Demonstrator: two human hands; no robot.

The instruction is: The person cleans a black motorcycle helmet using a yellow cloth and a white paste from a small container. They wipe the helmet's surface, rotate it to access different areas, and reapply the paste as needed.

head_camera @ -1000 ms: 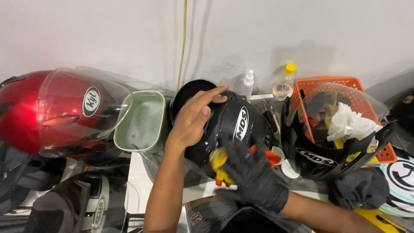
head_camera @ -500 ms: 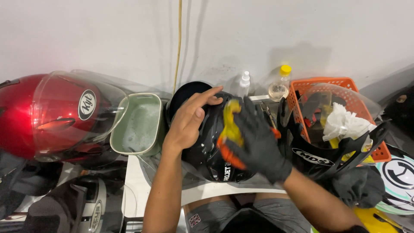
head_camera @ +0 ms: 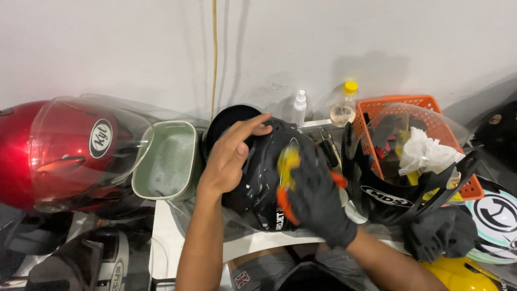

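Note:
A glossy black helmet (head_camera: 258, 188) lies on the white table in front of me. My bare left hand (head_camera: 229, 156) rests flat on its upper left side, fingers spread. My right hand (head_camera: 318, 196), in a dark glove, presses a yellow and orange sponge (head_camera: 285, 167) against the helmet's right side; it is blurred with motion.
A red helmet with a raised clear visor (head_camera: 70, 151) sits at left beside a pale green tub (head_camera: 169, 161). A spray bottle (head_camera: 299, 108) and a yellow-capped bottle (head_camera: 344, 108) stand by the wall. An orange basket (head_camera: 425, 105) with rags and a black helmet shell (head_camera: 398, 194) are at right.
My gloved right hand with the sponge rose from the helmet's lower front to its upper right side, then slid back down a little. The left hand stayed on the helmet.

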